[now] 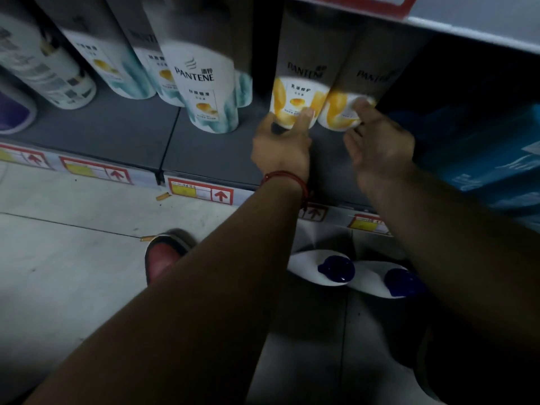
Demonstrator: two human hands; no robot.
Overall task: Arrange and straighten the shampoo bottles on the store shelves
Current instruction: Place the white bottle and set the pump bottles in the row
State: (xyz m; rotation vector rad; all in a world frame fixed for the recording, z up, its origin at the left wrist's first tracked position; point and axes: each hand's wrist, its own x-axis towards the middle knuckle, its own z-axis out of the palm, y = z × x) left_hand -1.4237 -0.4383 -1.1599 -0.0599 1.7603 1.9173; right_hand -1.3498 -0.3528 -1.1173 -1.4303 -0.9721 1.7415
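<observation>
Two white Pantene bottles with yellow labels stand side by side on the grey shelf (204, 153). My left hand (282, 144) grips the base of the left yellow bottle (295, 92), thumb on its front. My right hand (380, 141) touches the base of the right yellow bottle (339, 109) with its fingertips; its grasp is unclear. To the left stands a white Pantene bottle with a teal label (207, 83), with more of the same kind (117, 65) behind and beside it.
A blue package (482, 153) sits on the shelf to the right. An upper shelf edge (467, 27) overhangs the bottles. Below, two white bottles with dark blue caps (336, 270) stand on a lower level. A red shoe (163, 255) rests on the tiled floor.
</observation>
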